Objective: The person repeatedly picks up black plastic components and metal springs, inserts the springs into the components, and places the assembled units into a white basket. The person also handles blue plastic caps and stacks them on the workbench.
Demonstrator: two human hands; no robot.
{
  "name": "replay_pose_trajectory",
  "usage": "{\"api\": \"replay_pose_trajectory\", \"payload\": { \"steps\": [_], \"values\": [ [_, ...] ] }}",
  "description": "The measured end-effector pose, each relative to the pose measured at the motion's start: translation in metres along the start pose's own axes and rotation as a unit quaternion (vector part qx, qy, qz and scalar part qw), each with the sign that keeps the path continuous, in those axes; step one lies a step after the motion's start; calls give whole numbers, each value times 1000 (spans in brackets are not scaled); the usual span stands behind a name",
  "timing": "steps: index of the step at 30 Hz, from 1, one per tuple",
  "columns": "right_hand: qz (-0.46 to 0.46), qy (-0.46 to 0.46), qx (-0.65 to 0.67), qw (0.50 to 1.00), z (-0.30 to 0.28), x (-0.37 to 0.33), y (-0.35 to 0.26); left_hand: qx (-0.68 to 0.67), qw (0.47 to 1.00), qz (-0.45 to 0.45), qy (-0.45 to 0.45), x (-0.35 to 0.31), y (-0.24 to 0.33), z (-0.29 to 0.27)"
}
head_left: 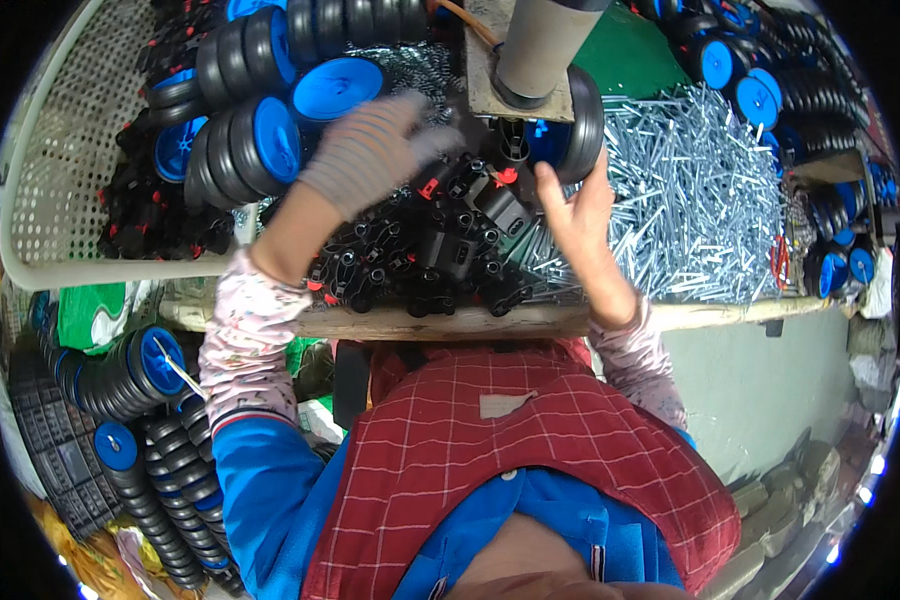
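Observation:
My left hand [365,155], in a grey striped glove, is smeared by motion above a heap of black plastic parts [450,255], some with red pieces. Whether its fingers hold anything cannot be made out. Just beyond it lies a blue-hubbed wheel [338,88]. My right hand [582,205] grips a black-tyred wheel [582,125] with a blue hub, thumb on the near side and fingers round the tyre. This wheel stands upright beneath a metal plate [480,85] at the foot of a grey post [550,50], which hides part of it.
Loose metal pins [690,200] cover the bench right of my right hand. A white perforated basket [65,190] with wheels and black parts stands left. More wheels [760,95] are stacked at the far right, others [160,360] below the bench's wooden edge [450,322] at left.

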State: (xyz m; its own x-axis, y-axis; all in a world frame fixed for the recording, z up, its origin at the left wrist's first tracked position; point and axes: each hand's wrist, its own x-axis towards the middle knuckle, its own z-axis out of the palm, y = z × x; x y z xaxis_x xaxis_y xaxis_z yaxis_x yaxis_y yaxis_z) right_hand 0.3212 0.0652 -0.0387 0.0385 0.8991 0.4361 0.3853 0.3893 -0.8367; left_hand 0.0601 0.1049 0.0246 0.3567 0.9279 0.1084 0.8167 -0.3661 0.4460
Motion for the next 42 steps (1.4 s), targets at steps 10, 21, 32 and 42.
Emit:
{"api": "replay_pose_trajectory", "payload": {
  "steps": [10,21,32,42],
  "values": [
    [-58,-111,-146,981,-36,67,-10,461,883,-67,-58,13,-64,-2],
    [62,-146,-133,978,-65,97,49,369,892,147,218,-19,26,-46],
    [-22,-180,-496,850,-106,130,168,151,907,284,273,-93,57,31],
    [-182,-320,-77,926,-75,53,-14,61,906,314,276,-90,57,69]
  ]
}}
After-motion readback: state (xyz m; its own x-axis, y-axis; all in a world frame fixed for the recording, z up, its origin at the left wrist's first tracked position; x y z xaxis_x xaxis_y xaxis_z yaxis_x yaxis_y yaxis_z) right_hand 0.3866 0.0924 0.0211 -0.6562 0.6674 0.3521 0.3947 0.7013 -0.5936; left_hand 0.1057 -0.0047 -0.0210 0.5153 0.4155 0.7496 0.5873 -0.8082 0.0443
